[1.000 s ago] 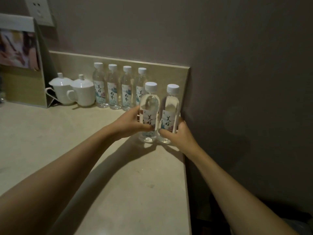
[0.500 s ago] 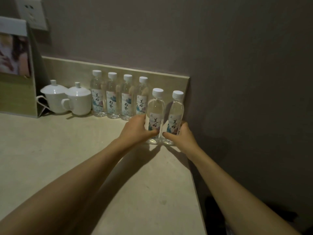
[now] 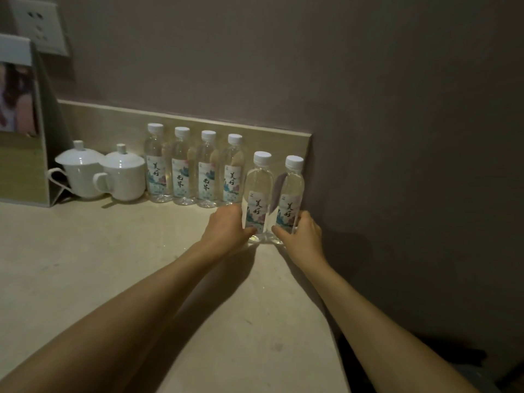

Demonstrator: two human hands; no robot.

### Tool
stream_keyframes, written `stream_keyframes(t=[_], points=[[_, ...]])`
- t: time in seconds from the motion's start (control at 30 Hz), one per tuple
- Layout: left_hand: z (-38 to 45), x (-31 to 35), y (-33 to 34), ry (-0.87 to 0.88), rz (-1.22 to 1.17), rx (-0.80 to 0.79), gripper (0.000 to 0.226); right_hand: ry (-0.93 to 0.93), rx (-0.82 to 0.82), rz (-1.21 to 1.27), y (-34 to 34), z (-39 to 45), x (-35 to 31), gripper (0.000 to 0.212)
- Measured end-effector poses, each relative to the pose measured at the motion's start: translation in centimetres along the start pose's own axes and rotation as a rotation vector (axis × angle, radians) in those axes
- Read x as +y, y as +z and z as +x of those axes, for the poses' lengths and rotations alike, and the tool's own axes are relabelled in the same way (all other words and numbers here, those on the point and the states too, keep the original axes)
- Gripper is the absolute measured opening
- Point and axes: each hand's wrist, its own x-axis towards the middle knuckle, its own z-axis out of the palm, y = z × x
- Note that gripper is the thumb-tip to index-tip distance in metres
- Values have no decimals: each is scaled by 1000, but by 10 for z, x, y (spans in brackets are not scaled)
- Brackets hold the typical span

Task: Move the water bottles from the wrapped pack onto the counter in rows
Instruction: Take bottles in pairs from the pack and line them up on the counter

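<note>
Several clear water bottles (image 3: 195, 168) with white caps stand in a row against the low backsplash. Two more bottles stand upright just in front of the row's right end, near the counter's right edge. My left hand (image 3: 226, 231) grips the lower part of the left one (image 3: 258, 194). My right hand (image 3: 303, 236) grips the base of the right one (image 3: 290, 197). Both bottles rest on the beige counter (image 3: 113, 265). The wrapped pack is not in view.
Two white lidded cups (image 3: 99, 171) sit left of the bottle row. A standing photo holder (image 3: 19, 123) is at the far left under a wall socket (image 3: 37, 26). The counter ends at its right edge (image 3: 326, 307), next to a dark wall.
Both hands have pushed the two bottles farther back toward the row and the backsplash. The grips have slid lower on the bottles.
</note>
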Motion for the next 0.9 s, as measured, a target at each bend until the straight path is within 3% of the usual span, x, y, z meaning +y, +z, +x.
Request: stream_keyframes(t=[0.23, 0.4, 0.63, 0.9], points=[[-2, 5, 1, -60, -60, 68, 52, 5, 11, 34, 1, -1, -1, 57], [3, 7, 3, -34, -21, 7, 46, -9, 29, 81, 3, -1, 3, 51], [15, 4, 7, 14, -52, 45, 32, -10, 20, 64, 7, 17, 1, 49], [35, 2, 11, 28, -36, 34, 38, -15, 18, 32, 14, 38, 1, 48]])
